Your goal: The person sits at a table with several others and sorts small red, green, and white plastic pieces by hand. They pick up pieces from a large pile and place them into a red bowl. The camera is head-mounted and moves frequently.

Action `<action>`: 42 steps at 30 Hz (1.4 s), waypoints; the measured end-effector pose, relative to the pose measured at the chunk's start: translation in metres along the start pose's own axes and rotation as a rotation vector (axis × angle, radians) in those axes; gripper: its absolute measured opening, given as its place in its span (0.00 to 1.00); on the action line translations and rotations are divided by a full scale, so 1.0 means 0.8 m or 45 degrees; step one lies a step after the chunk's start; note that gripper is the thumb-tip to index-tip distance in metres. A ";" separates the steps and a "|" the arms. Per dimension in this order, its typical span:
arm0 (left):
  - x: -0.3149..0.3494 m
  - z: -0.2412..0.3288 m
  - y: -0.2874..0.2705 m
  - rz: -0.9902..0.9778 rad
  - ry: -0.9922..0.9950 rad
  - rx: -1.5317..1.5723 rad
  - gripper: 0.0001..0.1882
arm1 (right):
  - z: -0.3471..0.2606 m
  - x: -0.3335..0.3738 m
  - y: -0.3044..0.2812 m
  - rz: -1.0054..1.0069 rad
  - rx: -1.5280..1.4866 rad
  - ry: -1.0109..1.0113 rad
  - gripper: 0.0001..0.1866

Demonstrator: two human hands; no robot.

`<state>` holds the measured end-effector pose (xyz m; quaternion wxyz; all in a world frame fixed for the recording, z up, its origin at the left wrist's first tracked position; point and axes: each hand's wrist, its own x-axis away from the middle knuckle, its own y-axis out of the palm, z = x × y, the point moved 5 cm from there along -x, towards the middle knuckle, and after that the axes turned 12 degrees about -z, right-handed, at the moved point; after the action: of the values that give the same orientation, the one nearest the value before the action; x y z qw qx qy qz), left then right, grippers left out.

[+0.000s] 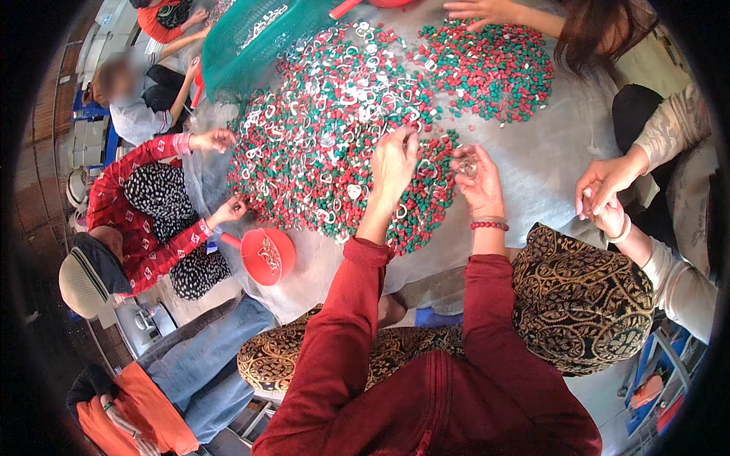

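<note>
The person's two hands are apart from each other over the near edge of the main heap of red and green pieces. The left hand bends down over it, fingertips drawn together; whether they grip anything cannot be told. The right hand, just beside it, is turned up with its fingers curled around small pale pieces, too blurred to name. White rings lie scattered through the heap, below and beyond the left hand. A red plastic scoop holding pale pieces rests to the left of both hands, nearer the body. The step looks like picking the white rings out; the next move probably calls for a fine pinch on one ring, leaving its red and green neighbours.
</note>
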<state>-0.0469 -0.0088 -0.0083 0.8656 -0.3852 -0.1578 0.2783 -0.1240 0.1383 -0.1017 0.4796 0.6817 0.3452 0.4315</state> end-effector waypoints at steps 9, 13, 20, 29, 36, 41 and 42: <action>0.050 -0.100 0.095 -0.295 0.289 -0.484 0.14 | -0.019 0.016 0.001 -0.003 -0.270 -0.266 0.26; 0.055 -0.056 0.091 -0.153 0.408 -0.562 0.10 | -0.019 0.031 -0.009 -0.058 -0.342 -0.389 0.22; 0.081 -0.055 0.143 -0.399 0.085 -0.769 0.17 | 0.007 0.024 0.004 0.357 -0.222 -0.314 0.16; 0.074 -0.037 0.172 -0.504 -0.242 -0.459 0.18 | 0.000 0.027 0.023 0.053 -0.325 -0.282 0.15; 0.057 -0.102 0.080 -0.162 -0.235 -0.117 0.13 | 0.015 0.031 0.014 0.032 -0.508 -0.399 0.28; 0.030 -0.063 -0.033 -0.477 -0.087 -0.146 0.17 | 0.046 0.023 0.025 -0.109 -0.157 -0.103 0.23; 0.020 -0.040 -0.049 -0.526 -0.041 -0.048 0.17 | 0.053 0.020 0.031 -0.099 -0.161 -0.016 0.24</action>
<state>-0.0043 -0.0392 0.0011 0.8943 -0.3562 -0.2526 0.0980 -0.0777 0.1300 -0.0807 0.5403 0.6388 0.3402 0.4293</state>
